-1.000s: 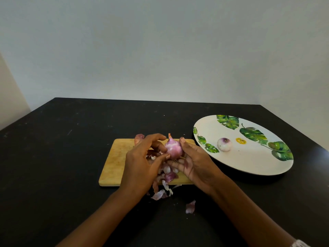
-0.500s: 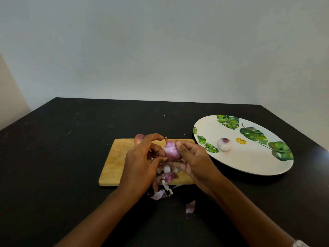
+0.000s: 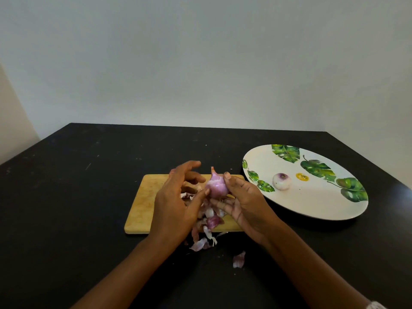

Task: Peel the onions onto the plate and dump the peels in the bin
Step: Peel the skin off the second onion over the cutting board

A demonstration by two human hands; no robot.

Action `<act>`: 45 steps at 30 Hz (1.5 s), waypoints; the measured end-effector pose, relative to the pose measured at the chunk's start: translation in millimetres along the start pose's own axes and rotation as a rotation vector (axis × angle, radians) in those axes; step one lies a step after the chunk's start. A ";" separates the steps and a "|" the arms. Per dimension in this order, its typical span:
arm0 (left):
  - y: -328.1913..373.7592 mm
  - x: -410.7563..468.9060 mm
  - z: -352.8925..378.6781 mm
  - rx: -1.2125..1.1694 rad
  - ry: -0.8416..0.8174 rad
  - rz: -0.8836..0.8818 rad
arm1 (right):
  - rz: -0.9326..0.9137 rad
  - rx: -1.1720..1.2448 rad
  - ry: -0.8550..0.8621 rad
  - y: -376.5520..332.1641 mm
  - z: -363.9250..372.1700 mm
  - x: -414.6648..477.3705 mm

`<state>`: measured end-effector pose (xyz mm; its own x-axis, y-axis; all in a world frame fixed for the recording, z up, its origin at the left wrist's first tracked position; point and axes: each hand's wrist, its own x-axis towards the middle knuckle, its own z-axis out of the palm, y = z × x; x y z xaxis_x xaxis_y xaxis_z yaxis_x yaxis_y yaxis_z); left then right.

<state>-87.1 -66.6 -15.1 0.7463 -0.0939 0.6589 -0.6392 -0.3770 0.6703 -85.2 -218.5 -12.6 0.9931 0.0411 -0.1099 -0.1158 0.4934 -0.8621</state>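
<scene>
A small pink-purple onion is held above the wooden cutting board. My right hand grips it between thumb and fingers, from the right and below. My left hand is at its left side, its thumb touching the onion's lower left and its fingers spread loosely above the board. Loose peels lie heaped on the board's near edge and spill onto the table. One peeled onion rests on the white leaf-patterned plate at the right. No bin is in view.
The black table runs to a pale wall behind. A stray peel lies on the table near my right forearm. The plate's left rim sits close to the board's right end.
My left fingers have opened and lifted away from the onion, leaving only the thumb on it. The onion sits slightly higher and more exposed in my right hand.
</scene>
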 end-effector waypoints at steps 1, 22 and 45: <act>0.6 0.0 -0.1 -0.005 0.002 -0.006 | -0.003 -0.004 -0.016 0.5 0.4 -0.8; -3.3 2.7 -2.2 -0.003 -0.083 -0.026 | -0.054 -0.211 -0.005 1.2 -1.5 -2.9; -5.0 3.2 -3.0 -0.015 -0.004 0.009 | -0.010 -0.058 0.010 0.2 2.9 -4.8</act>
<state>-82.1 -62.2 -15.3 0.7409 -0.1008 0.6640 -0.6489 -0.3624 0.6690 -90.0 -216.1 -10.9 0.9940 0.0279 -0.1058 -0.1072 0.4423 -0.8904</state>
